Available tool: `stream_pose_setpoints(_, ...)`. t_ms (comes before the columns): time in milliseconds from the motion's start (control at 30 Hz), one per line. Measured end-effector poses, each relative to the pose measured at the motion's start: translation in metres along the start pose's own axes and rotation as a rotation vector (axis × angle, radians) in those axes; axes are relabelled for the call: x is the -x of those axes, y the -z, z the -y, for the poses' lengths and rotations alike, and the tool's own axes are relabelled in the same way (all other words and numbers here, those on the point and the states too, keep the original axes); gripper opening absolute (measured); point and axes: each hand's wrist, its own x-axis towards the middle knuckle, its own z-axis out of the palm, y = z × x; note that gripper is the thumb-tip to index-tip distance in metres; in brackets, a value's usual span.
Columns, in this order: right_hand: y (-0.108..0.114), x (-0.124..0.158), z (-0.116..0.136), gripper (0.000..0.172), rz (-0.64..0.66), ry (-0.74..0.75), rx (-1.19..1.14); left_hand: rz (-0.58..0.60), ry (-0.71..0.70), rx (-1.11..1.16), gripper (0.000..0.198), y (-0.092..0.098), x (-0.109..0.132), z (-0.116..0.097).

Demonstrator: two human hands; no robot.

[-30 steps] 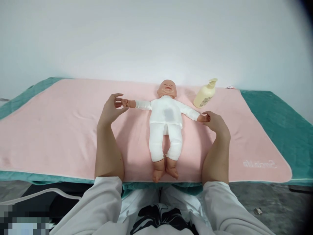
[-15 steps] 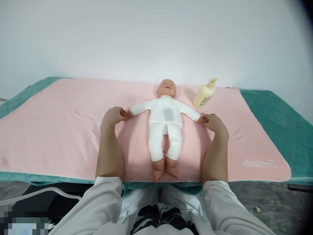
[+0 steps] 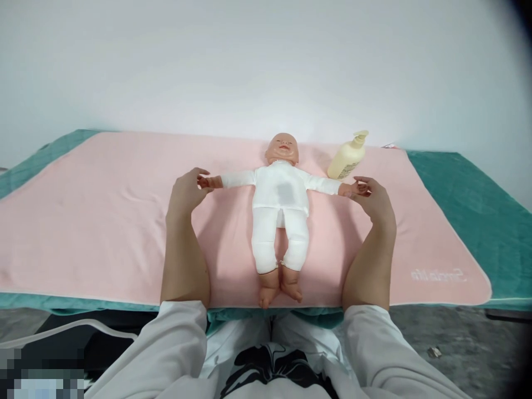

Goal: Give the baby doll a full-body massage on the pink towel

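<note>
A baby doll (image 3: pixel 280 188) with a white cloth body lies on its back on the pink blanket (image 3: pixel 103 233), head toward the wall and bare feet toward me. Its arms are stretched straight out to both sides. My left hand (image 3: pixel 188 188) is closed around the doll's hand on the left, thumb and fingers on either side of it. On the other side, my right hand (image 3: pixel 372 198) grips the doll's other hand in the same way. Beyond that arm stands a pale yellow pump bottle (image 3: pixel 347 158), its label partly visible.
Under the blanket, a green cover (image 3: pixel 477 216) shows at both ends and along the front edge. A white wall (image 3: pixel 266 66) rises behind the table. A white cable (image 3: pixel 70 326) runs below the edge at the lower left.
Both my hands have moved up and slightly outward with the doll's hands. The doll's arms have gone from slanting downward to nearly level. Its body and the bottle stay in place.
</note>
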Motion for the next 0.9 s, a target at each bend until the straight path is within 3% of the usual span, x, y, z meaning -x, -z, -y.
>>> stream_pose_setpoints(100,-0.006,-0.004,-0.001,0.062,-0.062,0.073,-0.124,-0.063,-0.125,0.066,0.053,0.001,0.003,-0.009)
stream_pose_setpoints(200,-0.016,-0.009,-0.004,0.07,-0.086,0.185,-0.225,-0.141,-0.202,0.182,0.051,-0.002,0.004,-0.021)
stream_pose_setpoints(400,-0.041,-0.01,0.008,0.074,-0.098,0.474,-0.381,-0.265,-0.337,0.354,0.05,-0.025,0.01,-0.047)
stream_pose_setpoints(633,-0.063,0.013,0.038,0.038,0.122,0.707,-0.336,-0.201,-0.689,0.293,0.041,-0.055,0.023,-0.068)
stream_pose_setpoints(767,-0.076,0.023,0.048,0.03,0.283,0.856,-0.168,-0.185,-0.876,0.28,0.022,-0.063,0.025,-0.072)
stream_pose_setpoints(900,-0.085,0.026,0.05,0.029,0.306,0.906,-0.045,-0.173,-0.974,0.245,0.02,-0.065,0.026,-0.077)
